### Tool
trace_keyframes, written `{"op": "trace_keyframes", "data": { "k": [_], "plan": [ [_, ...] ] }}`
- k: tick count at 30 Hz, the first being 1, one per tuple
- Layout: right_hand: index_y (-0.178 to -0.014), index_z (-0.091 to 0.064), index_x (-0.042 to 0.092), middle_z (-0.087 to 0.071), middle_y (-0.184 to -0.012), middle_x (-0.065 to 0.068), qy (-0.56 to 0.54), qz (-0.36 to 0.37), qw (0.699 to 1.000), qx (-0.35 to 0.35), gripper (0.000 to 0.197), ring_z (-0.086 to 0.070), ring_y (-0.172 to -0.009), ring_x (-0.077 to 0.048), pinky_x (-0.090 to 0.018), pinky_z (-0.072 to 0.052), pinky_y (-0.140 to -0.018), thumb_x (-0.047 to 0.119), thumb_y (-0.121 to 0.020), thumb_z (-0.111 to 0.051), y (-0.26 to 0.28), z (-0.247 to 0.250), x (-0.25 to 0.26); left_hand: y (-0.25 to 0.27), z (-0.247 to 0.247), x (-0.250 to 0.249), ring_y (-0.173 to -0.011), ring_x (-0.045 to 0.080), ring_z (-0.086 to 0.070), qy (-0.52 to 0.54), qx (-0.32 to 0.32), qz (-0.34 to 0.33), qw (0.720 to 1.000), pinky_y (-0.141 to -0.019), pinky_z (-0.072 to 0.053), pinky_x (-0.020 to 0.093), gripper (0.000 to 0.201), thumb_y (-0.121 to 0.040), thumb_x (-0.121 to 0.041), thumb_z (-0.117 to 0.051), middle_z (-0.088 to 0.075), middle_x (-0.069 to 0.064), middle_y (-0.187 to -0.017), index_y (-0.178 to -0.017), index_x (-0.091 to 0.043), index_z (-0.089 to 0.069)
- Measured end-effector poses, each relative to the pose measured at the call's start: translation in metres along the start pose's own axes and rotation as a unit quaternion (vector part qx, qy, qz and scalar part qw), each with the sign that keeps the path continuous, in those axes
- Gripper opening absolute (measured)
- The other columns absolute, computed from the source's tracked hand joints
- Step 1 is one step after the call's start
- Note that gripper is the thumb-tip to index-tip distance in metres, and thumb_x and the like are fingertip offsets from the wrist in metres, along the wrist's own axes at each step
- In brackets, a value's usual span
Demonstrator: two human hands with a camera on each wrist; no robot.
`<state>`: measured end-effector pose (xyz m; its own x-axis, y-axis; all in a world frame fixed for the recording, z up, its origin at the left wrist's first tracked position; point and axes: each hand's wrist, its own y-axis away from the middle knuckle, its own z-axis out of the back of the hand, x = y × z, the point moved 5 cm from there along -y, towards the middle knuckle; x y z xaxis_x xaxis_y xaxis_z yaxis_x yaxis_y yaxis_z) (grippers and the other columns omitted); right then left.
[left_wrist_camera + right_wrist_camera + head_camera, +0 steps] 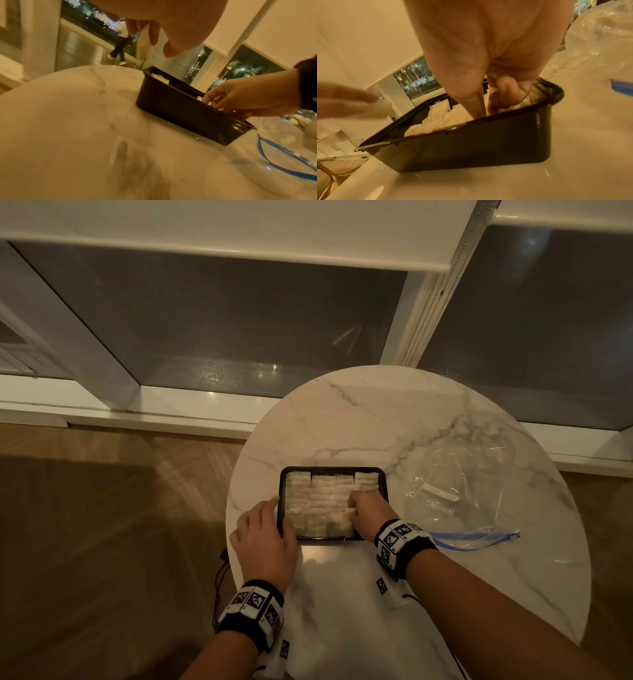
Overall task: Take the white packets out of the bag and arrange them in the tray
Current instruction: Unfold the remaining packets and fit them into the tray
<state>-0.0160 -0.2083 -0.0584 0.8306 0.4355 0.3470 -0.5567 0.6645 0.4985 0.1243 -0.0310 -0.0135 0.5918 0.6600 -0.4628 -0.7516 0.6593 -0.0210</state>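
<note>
A black tray (329, 469) stands in the middle of the round table, nearly full of rows of white packets (322, 494). My right hand (354, 508) reaches into the tray's near right part, its curled fingers pinching a white packet (210, 103) among the others. Just outside the tray's left wall, my left hand (270, 503) pinches one white packet (144, 44) above the table. The clear bag (479, 474) with a blue zip lies flat to the right, with a white packet (440, 493) inside. The right wrist view shows the tray wall (471, 146) and packets (440, 119).
The marble table (376, 412) stands by a window wall, with wooden floor to the left. Dark cables (221, 570) hang off the table's left edge. A white sheet (342, 628) with printed markers covers the near part. Bare marble lies behind the tray.
</note>
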Motion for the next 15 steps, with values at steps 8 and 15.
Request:
{"op": "trace_keyframes", "data": {
  "k": [8,15],
  "plan": [
    [-0.100,-0.067,0.012,-0.066,-0.105,-0.009,0.064,0.026,0.997,0.030,0.017,-0.064,-0.097,-0.027,-0.033,-0.054,-0.085,0.005,-0.089,-0.055,-0.008,0.011,0.003,0.017,-0.026,-0.035,-0.104,0.007,-0.058,0.182,0.214,-0.085,0.956,-0.090,-0.050,0.028,0.032,-0.101,-0.025,-0.044,-0.062,-0.011,-0.114,-0.133,-0.028,-0.050],
    [-0.109,-0.066,0.019,-0.067,-0.107,-0.005,-0.010,0.008,1.000,-0.024,0.027,-0.064,-0.097,-0.023,-0.032,-0.053,-0.084,0.010,-0.088,-0.052,0.012,0.022,0.001,0.015,-0.046,-0.054,-0.089,0.020,-0.061,-0.031,0.260,-0.177,0.949,-0.079,-0.046,0.032,0.034,-0.083,-0.022,-0.044,-0.070,-0.001,-0.095,-0.110,-0.023,-0.065]
  ]
}}
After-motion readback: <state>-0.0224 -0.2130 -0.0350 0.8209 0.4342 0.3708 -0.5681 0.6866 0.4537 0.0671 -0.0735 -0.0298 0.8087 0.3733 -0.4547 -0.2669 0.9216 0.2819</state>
